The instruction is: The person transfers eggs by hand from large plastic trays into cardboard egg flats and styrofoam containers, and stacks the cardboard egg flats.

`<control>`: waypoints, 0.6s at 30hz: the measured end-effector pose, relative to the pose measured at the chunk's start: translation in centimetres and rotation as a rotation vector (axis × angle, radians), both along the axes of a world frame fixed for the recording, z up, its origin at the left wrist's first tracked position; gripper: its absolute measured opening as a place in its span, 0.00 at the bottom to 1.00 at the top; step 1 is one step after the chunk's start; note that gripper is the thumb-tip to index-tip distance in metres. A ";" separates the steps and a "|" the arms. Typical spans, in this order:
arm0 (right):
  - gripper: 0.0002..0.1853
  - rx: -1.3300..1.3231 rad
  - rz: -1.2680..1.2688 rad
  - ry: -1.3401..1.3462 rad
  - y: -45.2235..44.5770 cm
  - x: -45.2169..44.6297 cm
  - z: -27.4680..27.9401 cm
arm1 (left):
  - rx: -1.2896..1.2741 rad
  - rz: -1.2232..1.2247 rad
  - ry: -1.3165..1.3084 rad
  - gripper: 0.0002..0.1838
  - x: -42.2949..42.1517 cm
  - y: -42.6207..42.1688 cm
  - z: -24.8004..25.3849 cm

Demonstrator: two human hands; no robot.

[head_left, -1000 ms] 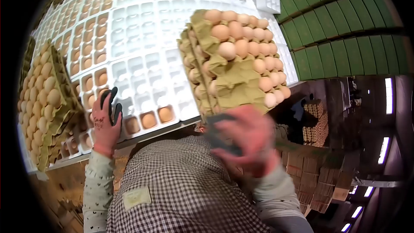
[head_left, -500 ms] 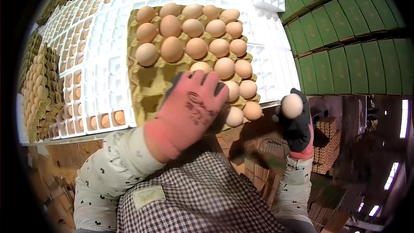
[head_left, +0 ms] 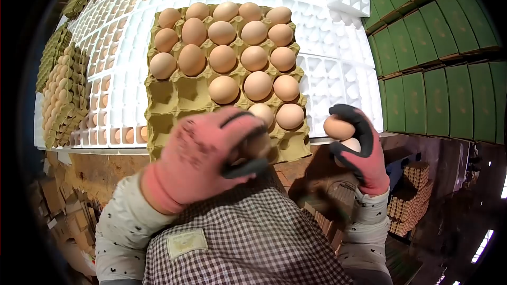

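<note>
The olive-green, moulded-pulp egg tray (head_left: 161, 96) lies flat, just beyond and partly under my pink-and-black gloved left hand (head_left: 193, 153), the nearer one; its long axis runs near to far. That hand half curls about a blurred brown egg (head_left: 259, 145); I can't tell whether it's gripped. Right of the tray, my matching gloved right hand (head_left: 372, 163) curls closed around two smooth, brown-shelled eggs (head_left: 338, 127).

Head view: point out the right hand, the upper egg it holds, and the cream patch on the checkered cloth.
Right hand (head_left: 372, 162): head view, on its pink-gloved part.
Upper egg (head_left: 338, 127): head view, middle of its visible shell.
Cream patch (head_left: 187, 243): head view, middle of its face.
</note>
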State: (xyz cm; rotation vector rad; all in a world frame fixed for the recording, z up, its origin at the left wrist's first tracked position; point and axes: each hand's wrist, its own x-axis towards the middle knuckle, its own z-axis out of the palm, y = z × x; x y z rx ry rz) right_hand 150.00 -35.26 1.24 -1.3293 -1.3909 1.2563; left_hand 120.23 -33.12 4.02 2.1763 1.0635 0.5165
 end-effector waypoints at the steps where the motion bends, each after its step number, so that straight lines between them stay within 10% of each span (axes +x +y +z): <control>1: 0.32 0.085 0.065 -0.199 0.4 -0.3 -0.1 | 0.025 0.026 -0.104 0.31 -0.5 0.3 0.2; 7: 0.39 0.292 0.097 -1.201 0.2 -6.4 0.9 | 0.651 0.119 0.353 0.16 4.2 1.3 -3.3; 12: 0.27 0.143 -0.113 -0.319 -0.1 -6.2 -0.9 | 0.194 0.006 0.111 0.28 -1.1 3.0 -0.7; 15: 0.27 0.221 -0.249 -0.384 -0.5 -6.7 0.0 | -0.270 0.090 -0.617 0.29 -10.5 2.6 -1.7; 18: 0.31 0.249 -0.278 -0.315 -1.6 -10.3 0.8 | -0.358 0.452 -0.648 0.29 -22.2 0.7 -5.2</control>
